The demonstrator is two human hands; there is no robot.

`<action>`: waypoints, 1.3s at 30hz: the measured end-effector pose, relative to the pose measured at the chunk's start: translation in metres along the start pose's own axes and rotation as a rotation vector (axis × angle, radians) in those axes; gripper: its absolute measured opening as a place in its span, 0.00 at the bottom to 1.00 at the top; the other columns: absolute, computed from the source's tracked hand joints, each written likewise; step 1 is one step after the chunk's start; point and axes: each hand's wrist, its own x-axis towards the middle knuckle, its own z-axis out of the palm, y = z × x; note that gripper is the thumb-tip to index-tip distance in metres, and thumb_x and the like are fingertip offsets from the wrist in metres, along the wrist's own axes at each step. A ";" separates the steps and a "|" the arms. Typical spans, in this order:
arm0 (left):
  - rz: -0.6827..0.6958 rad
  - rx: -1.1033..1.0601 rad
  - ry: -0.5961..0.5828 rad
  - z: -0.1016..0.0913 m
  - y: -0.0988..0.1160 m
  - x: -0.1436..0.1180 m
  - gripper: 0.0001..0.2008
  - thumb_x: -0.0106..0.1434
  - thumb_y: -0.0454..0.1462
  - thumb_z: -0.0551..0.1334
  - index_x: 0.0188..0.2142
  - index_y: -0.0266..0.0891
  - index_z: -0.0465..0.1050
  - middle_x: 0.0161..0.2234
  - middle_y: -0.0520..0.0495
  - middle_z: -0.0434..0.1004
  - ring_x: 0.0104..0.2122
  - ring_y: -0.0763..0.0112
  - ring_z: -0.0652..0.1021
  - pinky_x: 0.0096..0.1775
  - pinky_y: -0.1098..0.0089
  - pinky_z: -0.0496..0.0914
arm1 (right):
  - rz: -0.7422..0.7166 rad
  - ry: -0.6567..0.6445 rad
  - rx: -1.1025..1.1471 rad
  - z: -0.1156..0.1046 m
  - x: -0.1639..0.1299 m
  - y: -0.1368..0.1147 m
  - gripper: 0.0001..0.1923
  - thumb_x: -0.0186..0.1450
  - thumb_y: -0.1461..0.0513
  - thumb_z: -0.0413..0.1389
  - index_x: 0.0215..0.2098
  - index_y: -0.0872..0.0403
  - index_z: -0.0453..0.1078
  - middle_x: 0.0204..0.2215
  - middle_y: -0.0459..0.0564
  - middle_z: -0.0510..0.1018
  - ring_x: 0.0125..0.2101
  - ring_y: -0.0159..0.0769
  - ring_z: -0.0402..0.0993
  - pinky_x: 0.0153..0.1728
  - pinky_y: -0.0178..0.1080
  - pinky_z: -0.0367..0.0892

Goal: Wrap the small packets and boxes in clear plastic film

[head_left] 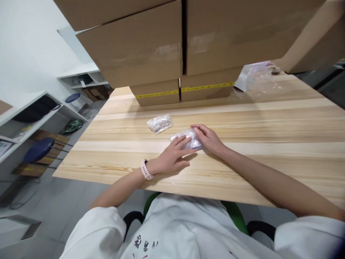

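Observation:
A small clear plastic bag (185, 138) with shiny small parts lies on the wooden table (269, 129) in front of me. My left hand (172, 156), with a pink watch at the wrist, rests its fingers on the bag's near left side. My right hand (208, 138) presses on the bag's right end. Both hands pin it flat on the table. A second, similar small bag (160, 123) lies alone a little farther back and to the left, touched by neither hand.
Large cardboard boxes (161, 50) are stacked at the back of the table, some with yellow tape. A bigger clear plastic bag (256, 77) lies at the back right. White shelves (32, 111) and blue stools (39, 149) stand to the left, off the table.

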 end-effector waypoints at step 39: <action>-0.180 -0.179 0.539 0.002 -0.004 0.007 0.07 0.65 0.41 0.69 0.36 0.40 0.76 0.48 0.41 0.82 0.51 0.56 0.80 0.55 0.54 0.71 | 0.450 0.131 0.889 -0.010 -0.034 -0.035 0.21 0.45 0.56 0.79 0.31 0.53 0.79 0.30 0.43 0.83 0.31 0.31 0.78 0.38 0.34 0.75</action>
